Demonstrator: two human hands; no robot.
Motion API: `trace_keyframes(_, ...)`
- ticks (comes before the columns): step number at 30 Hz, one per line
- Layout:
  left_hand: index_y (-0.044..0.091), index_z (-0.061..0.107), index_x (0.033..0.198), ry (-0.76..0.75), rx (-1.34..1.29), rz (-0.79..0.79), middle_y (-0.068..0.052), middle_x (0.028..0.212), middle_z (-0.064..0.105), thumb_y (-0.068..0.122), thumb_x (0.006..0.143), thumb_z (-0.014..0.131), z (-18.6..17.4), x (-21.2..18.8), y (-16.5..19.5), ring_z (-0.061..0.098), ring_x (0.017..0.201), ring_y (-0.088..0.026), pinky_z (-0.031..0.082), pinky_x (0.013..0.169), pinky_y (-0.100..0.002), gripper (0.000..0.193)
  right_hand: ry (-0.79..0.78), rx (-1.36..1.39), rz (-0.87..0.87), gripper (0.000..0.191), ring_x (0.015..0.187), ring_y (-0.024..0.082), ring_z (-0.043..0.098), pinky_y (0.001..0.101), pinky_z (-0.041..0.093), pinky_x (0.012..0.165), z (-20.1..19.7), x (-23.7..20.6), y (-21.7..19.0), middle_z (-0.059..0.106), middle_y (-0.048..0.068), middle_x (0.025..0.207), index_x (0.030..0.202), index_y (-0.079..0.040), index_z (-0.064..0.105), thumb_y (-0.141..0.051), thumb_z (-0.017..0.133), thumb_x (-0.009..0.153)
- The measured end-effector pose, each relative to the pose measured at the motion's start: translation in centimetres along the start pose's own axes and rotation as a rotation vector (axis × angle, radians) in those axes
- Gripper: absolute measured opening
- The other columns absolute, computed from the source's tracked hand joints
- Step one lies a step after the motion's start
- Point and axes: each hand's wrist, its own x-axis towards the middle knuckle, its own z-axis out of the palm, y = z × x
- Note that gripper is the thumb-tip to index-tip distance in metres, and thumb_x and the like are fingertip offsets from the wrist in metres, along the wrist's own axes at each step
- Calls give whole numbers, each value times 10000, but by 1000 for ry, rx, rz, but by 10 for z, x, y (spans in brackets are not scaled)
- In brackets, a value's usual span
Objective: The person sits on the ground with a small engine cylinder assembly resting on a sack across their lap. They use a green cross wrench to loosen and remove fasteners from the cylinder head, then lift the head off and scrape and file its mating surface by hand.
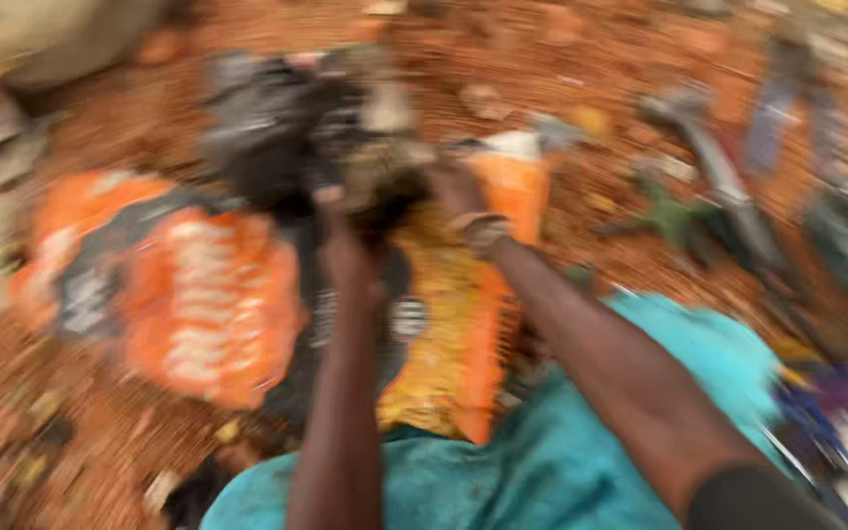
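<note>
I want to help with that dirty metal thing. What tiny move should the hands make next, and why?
Probably hold steady first. Both hands, left and right, reach to the dark greasy part above the orange sacks, but the picture is too blurred to show the grip. A firm hold looks wise before lifting or turning it.

Outdoor setting, frame heavily motion-blurred. Ground [561,69] is reddish-brown earth strewn with small stones and debris. Orange printed sacks [198,294] lie spread flat on it. Even daylight, no hard shadows. No walls or furniture in view.
</note>
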Motion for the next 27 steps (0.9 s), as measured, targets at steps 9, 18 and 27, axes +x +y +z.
trace_keyframes(9, -44, 285, 1536, -433, 1323, 1048, -310, 1637, 168, 642, 879, 607, -58, -160, -167, 134, 1530, -450, 75, 1201, -598, 1004, -315, -555, 85, 434, 954, 385, 705, 543, 580, 899, -160, -8, 20, 730, 213, 1109, 1281, -32, 672, -381, 584, 1039)
trace_keyframes(18, 176, 544, 1513, -624, 1289, 397, -206, 1390, 645, 624, 917, 563, -68, -146, -124, 613, 1286, -409, 504, 1107, -534, 745, -319, -507, -155, 593, 1005, 349, 714, 485, 559, 866, -137, -43, 62, 740, 212, 1098, 1222, -16, 707, -547, 597, 982)
trace_keyframes(27, -9, 322, 1589, -272, -207, 314, -197, 1642, 375, 700, 934, 531, -36, 14, -43, 342, 1524, -341, 262, 1215, -484, 988, 53, 389, 211, 792, 1362, 254, 518, 407, 394, 1125, -10, 21, 21, 560, 126, 1471, 1457, -27, 531, -679, 516, 1008)
